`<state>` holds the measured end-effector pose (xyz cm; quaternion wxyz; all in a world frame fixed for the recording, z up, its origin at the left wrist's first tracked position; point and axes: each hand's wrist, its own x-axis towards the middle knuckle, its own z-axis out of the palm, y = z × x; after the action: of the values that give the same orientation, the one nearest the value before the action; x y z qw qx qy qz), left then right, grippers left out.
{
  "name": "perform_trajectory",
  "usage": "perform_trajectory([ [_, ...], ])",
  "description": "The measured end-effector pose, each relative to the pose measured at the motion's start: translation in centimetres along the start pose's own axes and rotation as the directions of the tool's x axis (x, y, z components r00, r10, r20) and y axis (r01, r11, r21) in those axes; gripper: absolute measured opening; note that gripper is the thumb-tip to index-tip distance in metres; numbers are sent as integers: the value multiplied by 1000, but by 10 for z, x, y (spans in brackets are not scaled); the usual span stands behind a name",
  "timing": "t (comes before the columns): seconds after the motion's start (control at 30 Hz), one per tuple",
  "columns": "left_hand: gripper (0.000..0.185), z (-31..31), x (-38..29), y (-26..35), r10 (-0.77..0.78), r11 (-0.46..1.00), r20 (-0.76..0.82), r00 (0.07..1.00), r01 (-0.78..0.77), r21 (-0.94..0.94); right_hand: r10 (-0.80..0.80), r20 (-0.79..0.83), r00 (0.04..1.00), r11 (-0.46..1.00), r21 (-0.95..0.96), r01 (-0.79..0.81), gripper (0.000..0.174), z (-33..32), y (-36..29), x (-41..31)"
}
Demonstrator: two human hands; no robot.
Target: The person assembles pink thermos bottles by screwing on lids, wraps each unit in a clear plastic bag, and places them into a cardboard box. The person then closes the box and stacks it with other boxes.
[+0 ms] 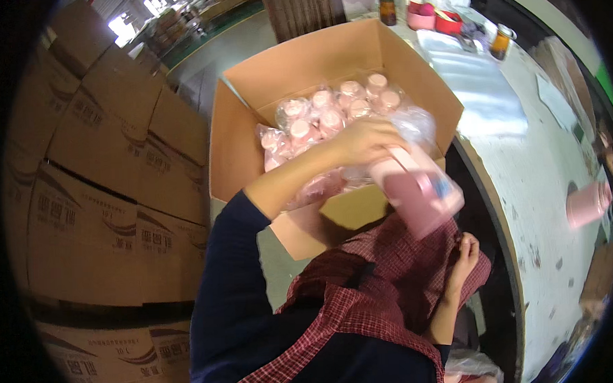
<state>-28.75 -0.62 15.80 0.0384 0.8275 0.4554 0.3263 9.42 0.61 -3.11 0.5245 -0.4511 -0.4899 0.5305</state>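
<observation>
My left hand (373, 141) grips the top end of a pink box (420, 192), which is blurred and tilted over the near side of an open cardboard carton (302, 60). Inside the carton stand several pink bottles (302, 131) with pale caps, wrapped in clear plastic. A crumpled clear plastic bag (413, 124) lies just beyond the box in my hand. My right hand (468, 251) is low at the right, against the red checked apron (389, 249), its fingers bent; whether they pinch the cloth is not clear.
Stacked cardboard cartons (94, 209) rise at the left. A worn pale worktable (546, 254) runs down the right, bearing a silvery sheet (465, 84), a pink bottle (588, 204), amber jars (501, 43) and a red container (447, 23). A plastic bag (472, 368) lies low beside the table.
</observation>
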Motion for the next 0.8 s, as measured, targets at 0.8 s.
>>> perform_trajectory([
  [0.8,34,-26,-287,-363,-709,592,60,702,547,592,359,-66,931,913,-181,-365,32,52,66,46],
])
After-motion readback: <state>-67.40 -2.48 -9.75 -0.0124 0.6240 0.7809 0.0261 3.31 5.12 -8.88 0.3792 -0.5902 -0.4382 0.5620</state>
